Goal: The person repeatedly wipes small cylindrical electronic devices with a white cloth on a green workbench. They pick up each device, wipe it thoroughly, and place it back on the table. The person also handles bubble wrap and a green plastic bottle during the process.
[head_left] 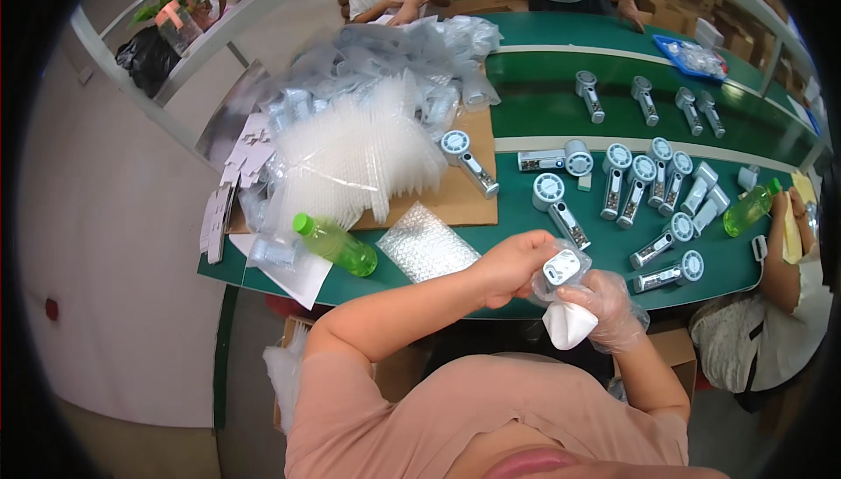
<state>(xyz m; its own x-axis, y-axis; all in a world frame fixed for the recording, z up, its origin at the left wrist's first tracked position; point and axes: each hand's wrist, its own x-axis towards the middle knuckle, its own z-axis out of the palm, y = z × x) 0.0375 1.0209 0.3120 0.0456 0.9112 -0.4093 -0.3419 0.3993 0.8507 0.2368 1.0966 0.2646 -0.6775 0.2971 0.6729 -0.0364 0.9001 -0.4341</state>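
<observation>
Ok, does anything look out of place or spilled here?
The left green bottle sits beside the bubble sleeve, odd on this worktable; the right hand looks gloved, the left hand bare. No spill shows.

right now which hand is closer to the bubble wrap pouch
Left. The left hand is just right of the bubble wrap pouch; the gloved right hand is farther right.

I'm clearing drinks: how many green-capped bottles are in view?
2: one green-capped bottle at the left, beside the bubble-wrap pouch; another at the right, near a person's arm. More may be hidden behind the plastic heap.
</observation>
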